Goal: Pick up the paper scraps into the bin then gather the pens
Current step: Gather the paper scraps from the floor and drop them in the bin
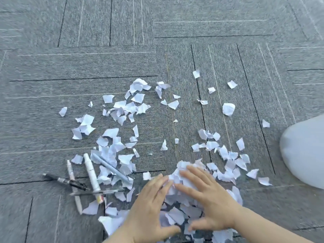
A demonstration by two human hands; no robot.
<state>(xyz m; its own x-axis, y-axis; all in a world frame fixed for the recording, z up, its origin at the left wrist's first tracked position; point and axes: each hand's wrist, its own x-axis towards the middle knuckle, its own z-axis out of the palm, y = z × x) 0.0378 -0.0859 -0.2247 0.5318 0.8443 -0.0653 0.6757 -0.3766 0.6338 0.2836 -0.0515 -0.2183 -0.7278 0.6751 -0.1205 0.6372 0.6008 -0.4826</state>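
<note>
paper scraps [122, 109] litter the carpet [52, 67], pens [91, 174] lying at left among them. left hand [149, 202] and right hand [208, 193], fingers flat and spread, press a heap [177, 214] between them; loose pieces could slip out when lifted.

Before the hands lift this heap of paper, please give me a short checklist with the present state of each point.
1. Both hands on the heap: left hand and right hand press the paper heap: ok.
2. Heap fully enclosed: not ok, fingers are straight.
3. Pens clear of the heap: ok.
4. Bin located: cannot tell; a pale rounded thing sits right.
5. Other scraps gathered: not ok.
</note>
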